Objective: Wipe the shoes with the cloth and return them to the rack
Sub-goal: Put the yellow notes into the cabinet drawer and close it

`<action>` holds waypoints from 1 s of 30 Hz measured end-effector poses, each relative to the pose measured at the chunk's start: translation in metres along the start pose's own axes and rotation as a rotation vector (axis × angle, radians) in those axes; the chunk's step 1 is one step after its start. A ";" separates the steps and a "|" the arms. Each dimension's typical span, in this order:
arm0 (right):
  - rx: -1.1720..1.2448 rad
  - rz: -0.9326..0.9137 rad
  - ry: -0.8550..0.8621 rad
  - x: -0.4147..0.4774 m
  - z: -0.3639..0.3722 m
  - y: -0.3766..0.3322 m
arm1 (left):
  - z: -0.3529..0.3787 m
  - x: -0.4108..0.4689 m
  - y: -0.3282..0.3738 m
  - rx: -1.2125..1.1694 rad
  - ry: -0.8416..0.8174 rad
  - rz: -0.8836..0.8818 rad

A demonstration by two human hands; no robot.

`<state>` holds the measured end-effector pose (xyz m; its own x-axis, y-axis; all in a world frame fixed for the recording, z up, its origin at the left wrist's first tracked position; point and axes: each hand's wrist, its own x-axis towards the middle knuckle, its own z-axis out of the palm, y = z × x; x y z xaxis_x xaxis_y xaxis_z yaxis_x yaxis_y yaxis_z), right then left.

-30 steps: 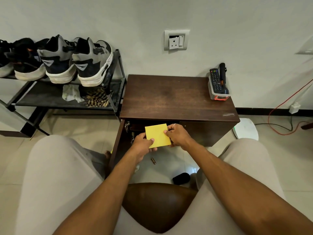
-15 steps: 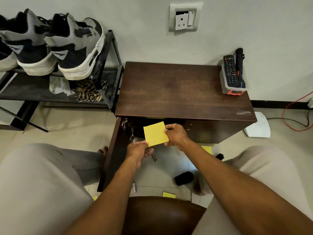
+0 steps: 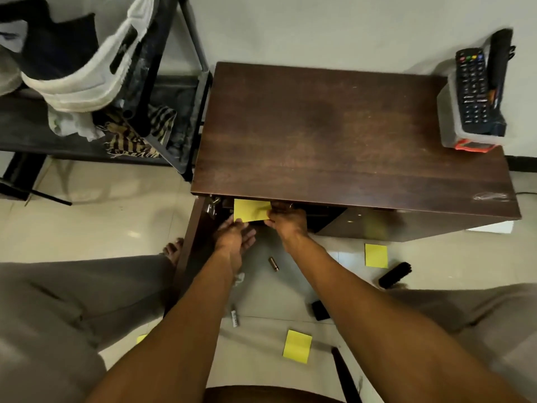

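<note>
— At the far left, what sits on the rack [image 3: 186,82]?
— One shoe [image 3: 75,71], grey and white with a dark upper, on the top shelf, its sole toward the camera. On the shelf just below it lie a pale crumpled cloth [image 3: 68,123] and, beside that, a striped rag [image 3: 133,135]. Nobody touches the shoe or the cloth.
— And next to the rack?
— A dark wooden cabinet [image 3: 348,135], its door swung open at the left. Under its front edge both hands meet at a yellow sheet [image 3: 251,210].
— How do the hands stand?
— The left hand [image 3: 234,237] is under the sheet's lower left corner, fingers loosely spread, and I cannot tell whether it grips the sheet. The right hand [image 3: 287,221] pinches the sheet's right edge between thumb and fingers.
— What lies on the floor?
— Between the forearms, a small brown cylinder [image 3: 273,263]. Lower, a yellow note [image 3: 297,346]; to the right, another yellow note [image 3: 376,255] and a black brush [image 3: 395,275] just beside it.
— At the far right?
— A remote control [image 3: 472,88] leaning in a clear box [image 3: 453,123] on the cabinet's back corner.
</note>
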<state>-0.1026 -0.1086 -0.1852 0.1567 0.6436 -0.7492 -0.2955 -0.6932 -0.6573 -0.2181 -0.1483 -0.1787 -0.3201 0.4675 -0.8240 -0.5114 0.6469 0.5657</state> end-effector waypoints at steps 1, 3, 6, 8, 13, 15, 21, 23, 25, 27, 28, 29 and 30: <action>-0.005 0.011 0.006 0.005 0.003 0.005 | 0.000 0.005 -0.001 -0.014 0.000 -0.014; -0.051 0.016 0.008 0.011 0.005 0.010 | 0.002 0.012 -0.003 -0.042 0.014 -0.044; -0.049 0.011 -0.006 0.015 0.002 0.011 | 0.009 0.022 -0.005 -0.046 0.027 -0.067; -0.022 -0.007 -0.024 0.013 0.001 0.010 | 0.013 0.026 -0.005 -0.053 0.029 -0.068; -0.025 -0.032 -0.070 0.008 -0.004 0.013 | 0.021 0.032 -0.003 -0.133 0.050 -0.047; -0.048 -0.031 -0.079 0.009 -0.006 0.014 | 0.022 0.033 -0.002 -0.185 0.071 -0.045; -0.143 -0.004 -0.113 0.011 -0.015 0.014 | 0.021 0.036 0.001 -0.295 0.046 -0.046; -0.166 0.003 -0.128 0.011 -0.017 0.013 | 0.019 0.037 0.000 -0.303 0.047 -0.051; -0.167 0.005 -0.135 0.010 -0.019 0.012 | 0.018 0.037 0.001 -0.307 0.044 -0.050; -0.155 0.009 -0.138 0.008 -0.019 0.010 | 0.018 0.039 0.001 -0.308 0.044 -0.054; -0.148 0.011 -0.139 0.006 -0.020 0.009 | 0.018 0.039 0.002 -0.309 0.039 -0.054; -0.139 0.011 -0.142 0.005 -0.021 0.008 | 0.018 0.040 0.002 -0.311 0.034 -0.052; -0.140 0.010 -0.144 0.004 -0.023 0.008 | 0.018 0.039 0.002 -0.320 0.028 -0.050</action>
<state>-0.0827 -0.1196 -0.1954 0.0152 0.6689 -0.7432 -0.1611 -0.7319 -0.6621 -0.2171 -0.1177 -0.2096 -0.3077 0.4203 -0.8537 -0.7502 0.4447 0.4893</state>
